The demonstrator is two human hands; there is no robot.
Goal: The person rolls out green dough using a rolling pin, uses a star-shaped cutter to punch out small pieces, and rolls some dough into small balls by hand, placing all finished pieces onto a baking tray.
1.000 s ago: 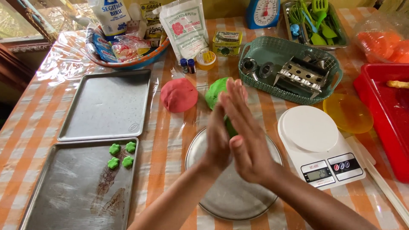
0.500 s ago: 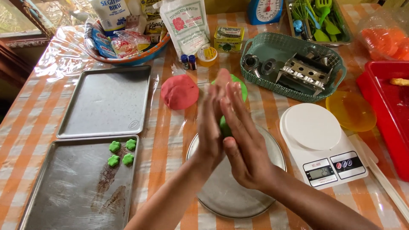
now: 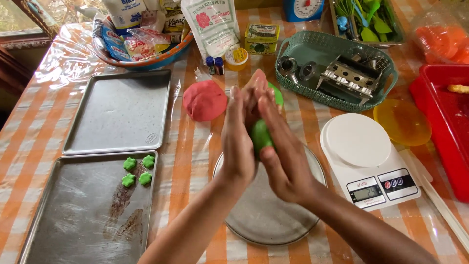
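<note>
Both hands, left (image 3: 239, 142) and right (image 3: 283, 156), have tilted since a second ago, palms now pressed on a green dough ball (image 3: 260, 136) above the round plate (image 3: 266, 215), fingers straight, mid-roll; more of the ball shows.

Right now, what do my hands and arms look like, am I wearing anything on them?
Both forearms are bare as far as the picture shows: no sleeves in view. The left hand and right hand wear no gloves, and no rings, watch or bracelets are visible. The fingers are slender, and the nails that show look short and unpainted.
</note>
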